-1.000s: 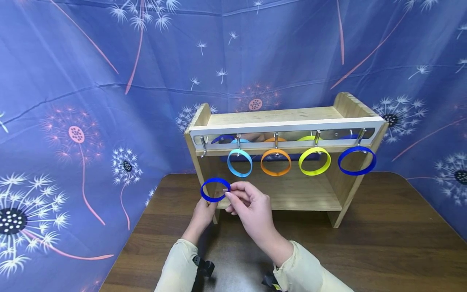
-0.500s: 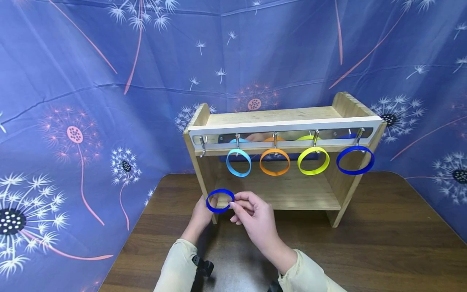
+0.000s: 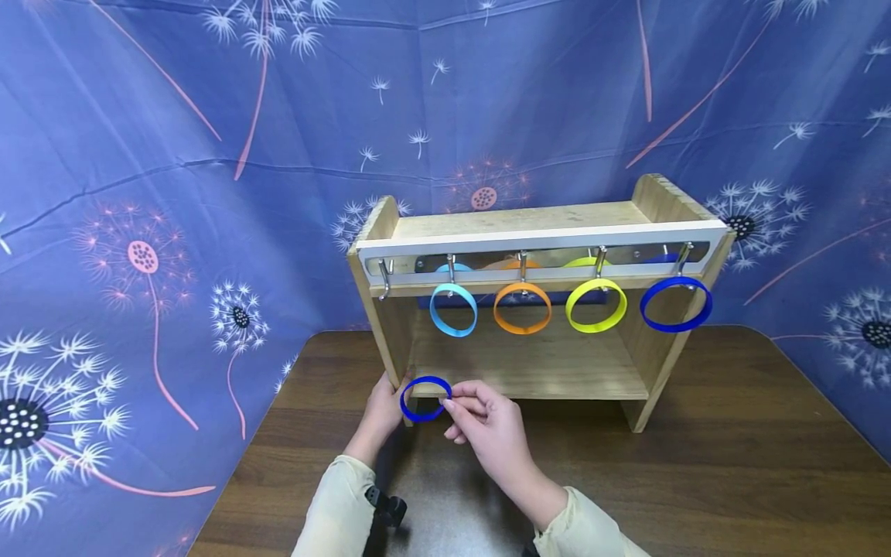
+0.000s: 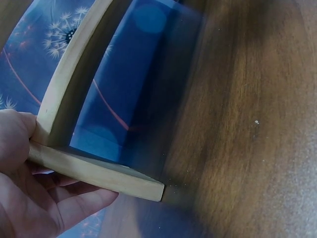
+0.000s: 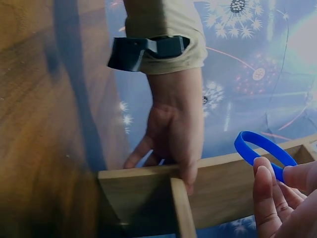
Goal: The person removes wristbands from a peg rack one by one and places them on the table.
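Note:
My right hand [image 3: 493, 425] pinches a dark blue wristband [image 3: 403, 404] between thumb and fingertips, low in front of the wooden shelf [image 3: 550, 371]. In the right wrist view, the wristband [image 5: 270, 145] stands up as a loop from the fingertips. The left hand [image 3: 381, 408] grips the shelf's lower left side panel [image 4: 94, 171]; its thumb is at the corner of panel and board, with fingers round the outer face. Above, a light blue wristband [image 3: 433, 313], an orange one [image 3: 497, 311], a yellow one [image 3: 569, 309] and another dark blue one [image 3: 671, 329] hang from hooks.
A white-edged rail [image 3: 543, 235] with metal hooks runs along the shelf's upper front, its leftmost hook [image 3: 385, 280] carrying no band. The shelf stands on a dark wooden table [image 3: 696, 480]. A blue dandelion-print cloth [image 3: 292, 209] hangs behind and at the sides.
My right hand has moved down and slightly right with the dark blue wristband, away from the rail's left hook. The left hand keeps its grip on the shelf.

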{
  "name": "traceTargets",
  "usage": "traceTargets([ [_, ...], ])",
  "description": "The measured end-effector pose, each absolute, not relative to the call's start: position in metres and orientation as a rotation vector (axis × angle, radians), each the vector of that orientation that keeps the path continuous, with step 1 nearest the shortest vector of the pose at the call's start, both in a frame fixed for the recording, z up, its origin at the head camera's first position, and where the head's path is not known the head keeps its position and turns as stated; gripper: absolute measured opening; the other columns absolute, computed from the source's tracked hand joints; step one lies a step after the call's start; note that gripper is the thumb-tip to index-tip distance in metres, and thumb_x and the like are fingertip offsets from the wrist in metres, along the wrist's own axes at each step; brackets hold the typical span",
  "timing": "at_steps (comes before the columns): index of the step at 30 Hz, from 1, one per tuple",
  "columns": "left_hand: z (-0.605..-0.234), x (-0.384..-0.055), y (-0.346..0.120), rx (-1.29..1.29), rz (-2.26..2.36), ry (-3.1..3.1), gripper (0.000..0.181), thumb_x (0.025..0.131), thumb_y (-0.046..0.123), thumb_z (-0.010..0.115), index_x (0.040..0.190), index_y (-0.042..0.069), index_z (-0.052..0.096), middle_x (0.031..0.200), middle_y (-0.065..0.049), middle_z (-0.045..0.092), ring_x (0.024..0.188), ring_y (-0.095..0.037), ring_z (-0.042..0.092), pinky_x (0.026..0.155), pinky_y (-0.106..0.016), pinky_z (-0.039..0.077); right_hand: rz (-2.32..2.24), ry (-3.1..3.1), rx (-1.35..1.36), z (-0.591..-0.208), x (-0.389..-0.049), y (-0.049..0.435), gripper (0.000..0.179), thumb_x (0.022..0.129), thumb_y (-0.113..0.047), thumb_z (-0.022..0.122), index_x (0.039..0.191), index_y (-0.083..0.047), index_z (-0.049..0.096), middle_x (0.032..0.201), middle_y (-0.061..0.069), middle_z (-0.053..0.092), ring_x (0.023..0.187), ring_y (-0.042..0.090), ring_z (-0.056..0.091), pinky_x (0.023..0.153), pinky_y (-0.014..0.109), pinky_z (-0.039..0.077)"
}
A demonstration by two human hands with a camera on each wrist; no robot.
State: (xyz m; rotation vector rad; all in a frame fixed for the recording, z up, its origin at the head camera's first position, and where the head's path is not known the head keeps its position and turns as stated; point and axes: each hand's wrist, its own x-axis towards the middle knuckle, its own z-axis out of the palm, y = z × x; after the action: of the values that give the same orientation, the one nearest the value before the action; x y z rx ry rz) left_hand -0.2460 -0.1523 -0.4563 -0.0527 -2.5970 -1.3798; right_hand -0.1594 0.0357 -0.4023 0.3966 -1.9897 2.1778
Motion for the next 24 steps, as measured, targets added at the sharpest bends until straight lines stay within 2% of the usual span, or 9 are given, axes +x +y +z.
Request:
traceTargets([
  [8, -0.454, -0.246, -0.152, -0.029, -1.448, -2.589, 0.032, 0.101, 0.035, 0.054, 0.116, 0.008, 0.059, 0.116, -0.018, 0.064, 0.117, -0.040, 0.054, 0.097, -0.055, 0.041, 2.211, -2.015, 0.357, -0.419, -0.159, 0.035, 0.019, 0.088, -0.006, 0.071, 0.100, 0.006, 0.063, 0.085, 0.018, 0.072, 0.054, 0.024, 0.066, 0.052, 0.033, 0.056],
  [18, -0.455, -0.246, -0.151, -0.032, -1.465, -2.586, 0.030, 0.101, 0.034, 0.054, 0.112, 0.007, 0.059, 0.105, -0.014, 0.064, 0.109, -0.035, 0.057, 0.096, -0.053, 0.042, 2.235, -2.105, 0.278, -0.439, -0.161, 0.036, 0.019, 0.088, -0.005, 0.071, 0.099, 0.007, 0.062, 0.089, 0.021, 0.072, 0.054, 0.022, 0.066, 0.053, 0.032, 0.056],
  [24, -0.454, -0.245, -0.151, -0.034, -1.493, -2.571, 0.033, 0.101, 0.033, 0.054, 0.120, 0.006, 0.058, 0.116, -0.018, 0.064, 0.115, -0.036, 0.055, 0.098, -0.053, 0.041, 2.250, -2.162, 0.279, -0.454, -0.163, 0.035, 0.023, 0.089, -0.006, 0.070, 0.102, 0.010, 0.060, 0.090, 0.019, 0.072, 0.055, 0.022, 0.066, 0.053, 0.031, 0.056],
])
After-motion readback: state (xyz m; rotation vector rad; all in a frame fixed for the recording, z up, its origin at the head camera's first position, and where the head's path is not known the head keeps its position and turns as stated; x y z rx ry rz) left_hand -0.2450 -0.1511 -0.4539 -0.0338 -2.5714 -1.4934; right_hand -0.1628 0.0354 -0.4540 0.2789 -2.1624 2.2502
